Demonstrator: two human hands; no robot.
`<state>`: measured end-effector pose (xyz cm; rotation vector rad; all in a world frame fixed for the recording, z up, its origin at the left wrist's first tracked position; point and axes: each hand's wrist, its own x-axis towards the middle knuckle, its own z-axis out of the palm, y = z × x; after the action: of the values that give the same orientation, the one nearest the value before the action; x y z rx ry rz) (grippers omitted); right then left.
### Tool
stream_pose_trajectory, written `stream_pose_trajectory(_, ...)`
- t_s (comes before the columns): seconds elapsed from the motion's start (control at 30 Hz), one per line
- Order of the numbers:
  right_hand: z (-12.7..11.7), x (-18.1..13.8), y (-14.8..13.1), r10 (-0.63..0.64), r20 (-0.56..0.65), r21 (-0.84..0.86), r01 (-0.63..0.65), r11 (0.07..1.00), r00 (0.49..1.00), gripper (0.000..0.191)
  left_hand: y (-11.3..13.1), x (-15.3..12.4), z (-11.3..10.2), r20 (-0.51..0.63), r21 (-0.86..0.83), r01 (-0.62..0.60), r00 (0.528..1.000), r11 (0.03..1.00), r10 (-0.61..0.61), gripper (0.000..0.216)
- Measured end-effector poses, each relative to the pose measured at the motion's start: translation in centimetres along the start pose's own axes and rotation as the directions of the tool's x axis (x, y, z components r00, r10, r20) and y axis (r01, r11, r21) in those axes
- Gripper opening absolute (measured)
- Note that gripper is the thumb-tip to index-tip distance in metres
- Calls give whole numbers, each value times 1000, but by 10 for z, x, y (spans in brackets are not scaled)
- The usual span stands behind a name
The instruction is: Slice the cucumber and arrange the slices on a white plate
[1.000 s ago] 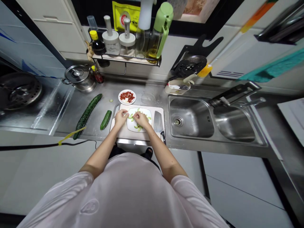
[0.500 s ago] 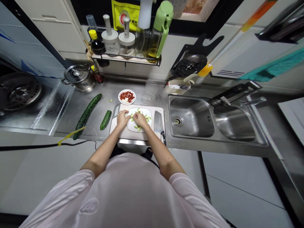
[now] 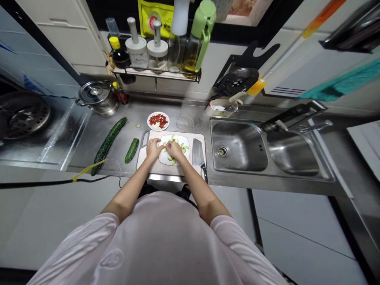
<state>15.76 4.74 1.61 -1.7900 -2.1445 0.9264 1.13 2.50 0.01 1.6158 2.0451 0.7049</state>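
On a light cutting board [image 3: 144, 166] lies a white square plate [image 3: 178, 159] with small groups of green cucumber slices [image 3: 184, 148] near its sides. My left hand [image 3: 153, 149] rests at the plate's left edge, thumb and forefinger apart, the thumb tip beside some slices. Over the plate, my right hand [image 3: 174, 150] is closed in a pinch at the same slices, its fingertips almost meeting my left thumb. What is between the right fingertips is too small to make out clearly. A kitchen knife [image 3: 198, 152] lies flat on the board's right side.
A cut cucumber [image 3: 132, 150] and a long whole cucumber [image 3: 109, 144] lie left of the board. Behind it stands a small plate [image 3: 151, 125] of chopped red pieces. Right is a double sink [image 3: 237, 144]; a lidded pot [image 3: 96, 99] stands back left.
My hands stay at the left side of the plate, with the right fingertips shifted slightly left and closer to my left thumb. The objects stay in place.
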Motion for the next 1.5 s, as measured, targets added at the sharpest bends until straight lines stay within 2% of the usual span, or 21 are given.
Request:
stream_pose_trajectory(0.77, 3, 2, 1, 44, -14, -33, -45, 998, 999, 11, 6, -2, 1, 7, 26, -4, 1000, 1000, 3, 26)
stream_pose_trajectory(1.0, 0, 3, 2, 56, -56, -58, -59, 997, 997, 11, 3, 0, 4, -1, 33, -11, 1000, 999, 11, 26)
stream_pose_trajectory(1.5, 5, 4, 1, 53, -37, -83, -56, 995, 998, 11, 4, -1, 3, 1, 27, -9, 1000, 1000, 9, 26)
